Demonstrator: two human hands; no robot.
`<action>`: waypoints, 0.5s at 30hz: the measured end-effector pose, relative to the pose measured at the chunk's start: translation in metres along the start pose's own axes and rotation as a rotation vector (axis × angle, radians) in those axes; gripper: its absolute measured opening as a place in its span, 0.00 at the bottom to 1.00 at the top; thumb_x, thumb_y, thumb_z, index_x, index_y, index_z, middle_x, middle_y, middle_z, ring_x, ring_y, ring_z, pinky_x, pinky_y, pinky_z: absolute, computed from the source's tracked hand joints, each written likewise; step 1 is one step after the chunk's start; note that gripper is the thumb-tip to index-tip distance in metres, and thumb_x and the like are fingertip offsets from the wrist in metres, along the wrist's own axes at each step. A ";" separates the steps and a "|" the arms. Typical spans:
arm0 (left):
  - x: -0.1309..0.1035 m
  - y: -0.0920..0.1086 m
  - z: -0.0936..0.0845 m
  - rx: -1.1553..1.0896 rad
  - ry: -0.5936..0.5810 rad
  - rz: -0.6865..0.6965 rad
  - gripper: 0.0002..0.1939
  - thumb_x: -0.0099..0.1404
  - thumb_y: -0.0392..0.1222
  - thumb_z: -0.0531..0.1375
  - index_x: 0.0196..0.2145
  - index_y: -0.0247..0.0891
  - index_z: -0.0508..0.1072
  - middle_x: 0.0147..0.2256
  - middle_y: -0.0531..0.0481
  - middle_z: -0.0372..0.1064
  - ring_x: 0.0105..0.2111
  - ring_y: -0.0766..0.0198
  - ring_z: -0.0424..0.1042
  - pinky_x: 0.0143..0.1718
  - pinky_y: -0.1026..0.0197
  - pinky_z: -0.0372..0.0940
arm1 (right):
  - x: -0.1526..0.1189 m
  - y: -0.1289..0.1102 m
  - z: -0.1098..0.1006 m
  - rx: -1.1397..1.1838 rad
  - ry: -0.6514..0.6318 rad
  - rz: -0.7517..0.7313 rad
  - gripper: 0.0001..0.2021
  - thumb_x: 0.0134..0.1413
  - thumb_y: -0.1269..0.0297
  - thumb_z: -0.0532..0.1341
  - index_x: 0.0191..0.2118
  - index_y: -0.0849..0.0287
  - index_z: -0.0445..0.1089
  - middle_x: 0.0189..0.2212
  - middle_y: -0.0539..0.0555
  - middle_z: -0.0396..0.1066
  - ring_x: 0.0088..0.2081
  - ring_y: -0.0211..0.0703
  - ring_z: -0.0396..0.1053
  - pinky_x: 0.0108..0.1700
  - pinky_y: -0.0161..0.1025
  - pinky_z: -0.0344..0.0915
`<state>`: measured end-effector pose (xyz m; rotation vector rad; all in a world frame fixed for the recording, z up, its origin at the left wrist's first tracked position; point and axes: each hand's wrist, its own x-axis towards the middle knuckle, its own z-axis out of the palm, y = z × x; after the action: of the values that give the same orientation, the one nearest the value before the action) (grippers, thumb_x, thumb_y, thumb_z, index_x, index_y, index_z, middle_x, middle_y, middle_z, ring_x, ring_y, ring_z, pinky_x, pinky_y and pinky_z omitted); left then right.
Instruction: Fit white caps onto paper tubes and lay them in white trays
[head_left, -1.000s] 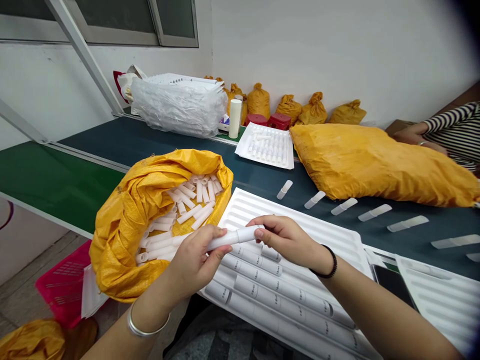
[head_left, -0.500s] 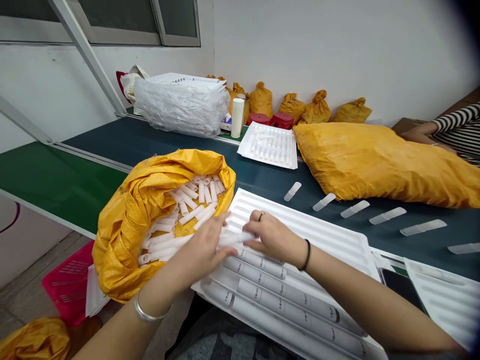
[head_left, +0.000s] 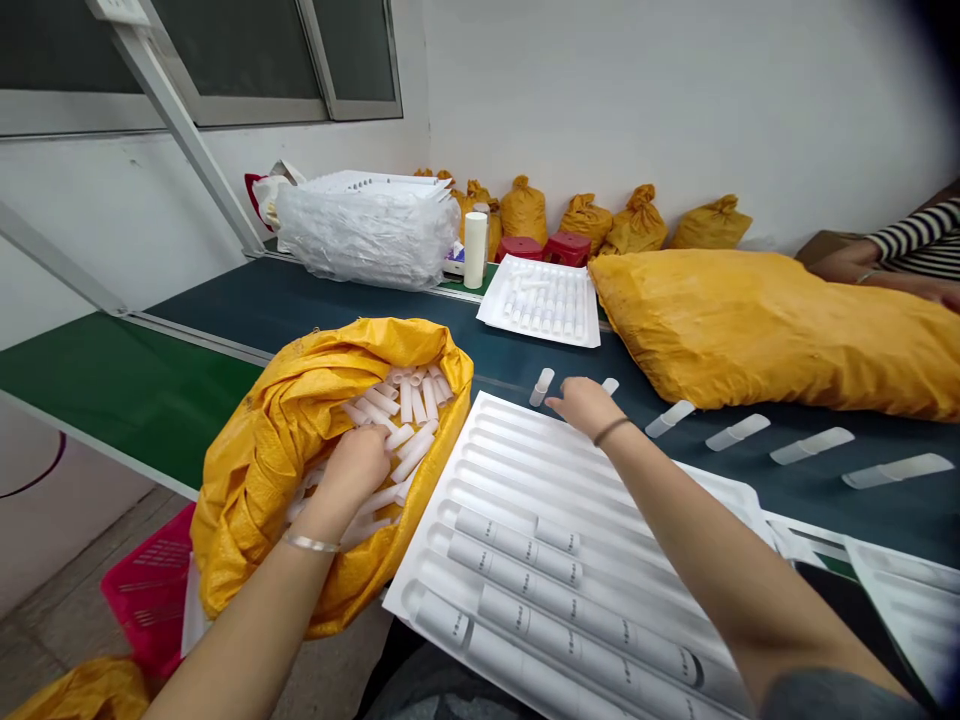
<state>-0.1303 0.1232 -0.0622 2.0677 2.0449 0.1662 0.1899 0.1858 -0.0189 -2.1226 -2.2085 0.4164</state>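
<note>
My left hand [head_left: 356, 465] is inside the open yellow sack [head_left: 247, 480], down among loose white plastic tubes [head_left: 409, 455]. Its fingertips are hidden there. My right hand [head_left: 589, 405] is over the dark belt, past the far edge of the white ribbed tray [head_left: 495, 450]. Its fingers curl downward, and what they hold, if anything, is hidden. Just left of it a frosted tube [head_left: 541, 387] stands on the belt; another frosted tube [head_left: 610, 385] shows partly behind it. In the tray's near grooves lie several white tubes with small print [head_left: 517, 545].
Several more frosted tubes [head_left: 739, 432] stand in a row along the belt [head_left: 517, 372]. A full yellow sack [head_left: 780, 325] lies behind them. Farther back are a filled white tray [head_left: 540, 300] and a plastic-wrapped stack [head_left: 367, 230]. A co-worker's striped sleeve [head_left: 919, 240] shows at right.
My hands have parted: the left moved into the sack, the right out over the belt. The white tube between them is no longer visible. The row of frosted tubes sits farther left.
</note>
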 end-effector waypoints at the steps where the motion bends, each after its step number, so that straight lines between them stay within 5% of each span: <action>1: -0.006 0.002 -0.005 -0.036 0.050 0.036 0.10 0.61 0.36 0.58 0.42 0.34 0.72 0.41 0.41 0.72 0.44 0.54 0.71 0.47 0.53 0.64 | -0.021 0.000 -0.001 -0.006 -0.024 -0.038 0.12 0.57 0.63 0.59 0.27 0.64 0.72 0.31 0.61 0.73 0.37 0.49 0.72 0.39 0.40 0.64; 4: -0.026 0.013 -0.018 -0.175 0.174 0.159 0.14 0.64 0.38 0.55 0.48 0.39 0.69 0.48 0.46 0.69 0.50 0.59 0.67 0.52 0.58 0.61 | -0.088 -0.001 0.008 -0.035 -0.201 -0.185 0.09 0.50 0.63 0.63 0.23 0.61 0.72 0.28 0.58 0.74 0.33 0.49 0.72 0.35 0.39 0.64; 7: -0.044 0.029 -0.021 -0.487 0.280 0.291 0.12 0.64 0.42 0.57 0.45 0.41 0.71 0.46 0.49 0.71 0.48 0.61 0.68 0.51 0.60 0.62 | -0.136 0.000 0.026 -0.154 -0.295 -0.315 0.06 0.51 0.70 0.59 0.28 0.62 0.74 0.33 0.60 0.73 0.35 0.52 0.72 0.36 0.42 0.65; 10: -0.059 0.047 -0.021 -0.716 0.290 0.356 0.11 0.63 0.44 0.59 0.43 0.41 0.71 0.44 0.50 0.72 0.45 0.61 0.70 0.48 0.61 0.64 | -0.151 0.001 0.033 -0.057 -0.113 -0.331 0.06 0.52 0.72 0.57 0.33 0.62 0.72 0.33 0.60 0.72 0.35 0.50 0.70 0.38 0.43 0.65; 15: -0.078 0.073 -0.027 -0.637 0.099 0.543 0.14 0.65 0.43 0.57 0.48 0.41 0.69 0.44 0.49 0.71 0.45 0.61 0.69 0.48 0.61 0.63 | -0.145 -0.007 0.011 0.580 0.096 -0.431 0.12 0.59 0.64 0.54 0.47 0.58 0.66 0.36 0.54 0.71 0.34 0.41 0.69 0.36 0.37 0.68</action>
<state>-0.0678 0.0471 -0.0129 2.1229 1.1792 0.8909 0.1886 0.0409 -0.0061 -1.3135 -2.0720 0.7795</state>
